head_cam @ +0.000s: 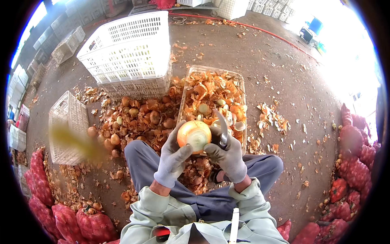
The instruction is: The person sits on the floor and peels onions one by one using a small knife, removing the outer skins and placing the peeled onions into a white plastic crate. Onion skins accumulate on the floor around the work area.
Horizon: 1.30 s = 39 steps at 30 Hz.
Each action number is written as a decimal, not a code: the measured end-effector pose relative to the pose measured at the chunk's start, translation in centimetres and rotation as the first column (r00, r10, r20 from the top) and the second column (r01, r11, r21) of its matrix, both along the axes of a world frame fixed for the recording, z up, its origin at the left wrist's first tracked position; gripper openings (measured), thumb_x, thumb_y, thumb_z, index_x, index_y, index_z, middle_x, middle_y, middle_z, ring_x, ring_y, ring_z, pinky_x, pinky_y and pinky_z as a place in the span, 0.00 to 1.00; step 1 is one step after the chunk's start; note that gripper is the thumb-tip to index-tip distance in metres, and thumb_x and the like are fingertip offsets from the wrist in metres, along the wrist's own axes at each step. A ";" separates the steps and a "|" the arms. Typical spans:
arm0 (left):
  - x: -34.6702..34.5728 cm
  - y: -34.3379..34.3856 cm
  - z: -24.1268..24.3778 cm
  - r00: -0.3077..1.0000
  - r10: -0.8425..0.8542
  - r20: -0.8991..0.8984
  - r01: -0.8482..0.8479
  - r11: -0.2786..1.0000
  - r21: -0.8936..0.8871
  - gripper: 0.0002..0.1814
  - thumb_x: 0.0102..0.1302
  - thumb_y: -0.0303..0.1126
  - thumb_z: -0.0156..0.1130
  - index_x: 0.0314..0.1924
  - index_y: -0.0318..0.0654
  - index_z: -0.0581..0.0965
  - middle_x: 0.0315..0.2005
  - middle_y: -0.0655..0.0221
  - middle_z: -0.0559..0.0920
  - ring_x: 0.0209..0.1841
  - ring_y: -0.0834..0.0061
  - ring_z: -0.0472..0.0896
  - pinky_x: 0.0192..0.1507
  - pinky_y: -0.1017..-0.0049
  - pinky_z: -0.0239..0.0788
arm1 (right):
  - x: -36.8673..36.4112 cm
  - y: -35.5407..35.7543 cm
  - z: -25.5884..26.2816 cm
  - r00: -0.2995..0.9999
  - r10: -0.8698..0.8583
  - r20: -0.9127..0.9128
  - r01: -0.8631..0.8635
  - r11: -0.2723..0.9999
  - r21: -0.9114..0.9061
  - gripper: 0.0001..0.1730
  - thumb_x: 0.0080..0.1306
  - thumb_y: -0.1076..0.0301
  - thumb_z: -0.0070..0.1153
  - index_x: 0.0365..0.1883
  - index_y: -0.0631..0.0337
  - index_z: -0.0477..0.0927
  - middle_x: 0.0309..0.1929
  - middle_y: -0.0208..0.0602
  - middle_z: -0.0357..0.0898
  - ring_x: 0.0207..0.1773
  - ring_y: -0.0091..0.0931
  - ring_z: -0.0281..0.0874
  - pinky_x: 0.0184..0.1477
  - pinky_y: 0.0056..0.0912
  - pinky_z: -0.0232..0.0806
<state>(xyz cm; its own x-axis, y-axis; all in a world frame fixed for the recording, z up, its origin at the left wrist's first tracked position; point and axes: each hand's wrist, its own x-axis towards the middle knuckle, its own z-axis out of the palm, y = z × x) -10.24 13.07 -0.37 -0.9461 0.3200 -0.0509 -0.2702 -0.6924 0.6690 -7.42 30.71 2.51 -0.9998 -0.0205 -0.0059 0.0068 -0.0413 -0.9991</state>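
A large onion (195, 136) with orange skin around a pale, bared face is held between my two gloved hands. My left hand (174, 155) grips its left side, thumb on the front. My right hand (227, 154) holds a small curved knife (223, 126), blade pointing up and away, while its thumb and fingers touch the onion's right side. Just beyond lies a shallow plastic crate (243, 100) full of orange skins and onion trimmings. To its left, unpeeled onions (154, 116) lie among loose skins on the floor.
Stacked white plastic crates (128, 48) stand at front left. Another crate (68, 122) sits at far left, partly behind a yellowish blur. Red mesh sacks (94, 224) line the lower left, with more sacks (355, 170) along the right. A red hose (262, 29) crosses the floor beyond.
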 end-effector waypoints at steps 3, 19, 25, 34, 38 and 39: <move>-0.5 -1.0 0.1 0.979 -0.101 0.177 0.080 0.989 0.121 0.37 0.65 0.31 0.69 0.71 0.33 0.63 0.64 0.59 0.74 0.63 0.63 0.77 0.62 0.61 0.76 | -0.3 0.6 -1.0 0.912 0.066 -0.404 0.052 0.960 0.274 0.37 0.70 0.53 0.63 0.67 0.69 0.68 0.50 0.42 0.82 0.47 0.25 0.81 0.49 0.27 0.73; -0.3 -1.2 -0.6 0.977 -0.093 0.190 0.038 0.960 0.277 0.31 0.70 0.39 0.64 0.67 0.37 0.64 0.61 0.59 0.75 0.62 0.59 0.78 0.58 0.56 0.80 | 1.6 0.4 0.0 0.873 0.172 -0.455 0.278 0.592 0.757 0.20 0.72 0.58 0.56 0.58 0.57 0.79 0.31 0.37 0.78 0.32 0.38 0.79 0.34 0.40 0.71; -0.2 -1.3 -0.3 0.987 0.007 0.161 -0.034 0.986 0.164 0.30 0.69 0.34 0.65 0.67 0.40 0.64 0.60 0.58 0.75 0.61 0.58 0.79 0.56 0.54 0.81 | 2.2 -0.9 -0.8 0.908 0.058 -0.415 0.314 0.562 0.765 0.21 0.72 0.57 0.57 0.58 0.59 0.79 0.28 0.35 0.76 0.28 0.34 0.77 0.31 0.36 0.69; -0.8 -2.5 -1.7 0.968 -0.105 0.229 0.034 0.955 0.296 0.30 0.70 0.36 0.61 0.69 0.38 0.64 0.61 0.57 0.75 0.58 0.56 0.81 0.52 0.56 0.83 | 2.3 0.6 1.5 0.899 0.205 0.387 -0.075 0.943 -0.324 0.35 0.73 0.38 0.52 0.53 0.66 0.81 0.25 0.26 0.75 0.21 0.13 0.64 0.21 0.16 0.55; -0.7 -2.4 -2.3 0.968 -0.140 0.209 0.068 0.945 0.321 0.30 0.71 0.36 0.60 0.69 0.38 0.63 0.60 0.57 0.76 0.57 0.57 0.82 0.51 0.57 0.84 | 0.9 -0.4 -0.1 0.977 -0.071 -0.200 0.099 0.986 0.134 0.25 0.67 0.57 0.68 0.53 0.68 0.80 0.36 0.33 0.81 0.34 0.22 0.79 0.38 0.23 0.70; -0.7 -2.3 -2.0 0.974 -0.126 0.190 0.068 0.956 0.286 0.30 0.71 0.36 0.60 0.70 0.38 0.63 0.60 0.57 0.76 0.57 0.58 0.82 0.50 0.57 0.84 | 0.3 -0.9 0.1 0.954 -0.072 -0.291 0.138 0.967 0.214 0.24 0.66 0.60 0.68 0.53 0.69 0.80 0.37 0.35 0.82 0.35 0.24 0.80 0.40 0.25 0.71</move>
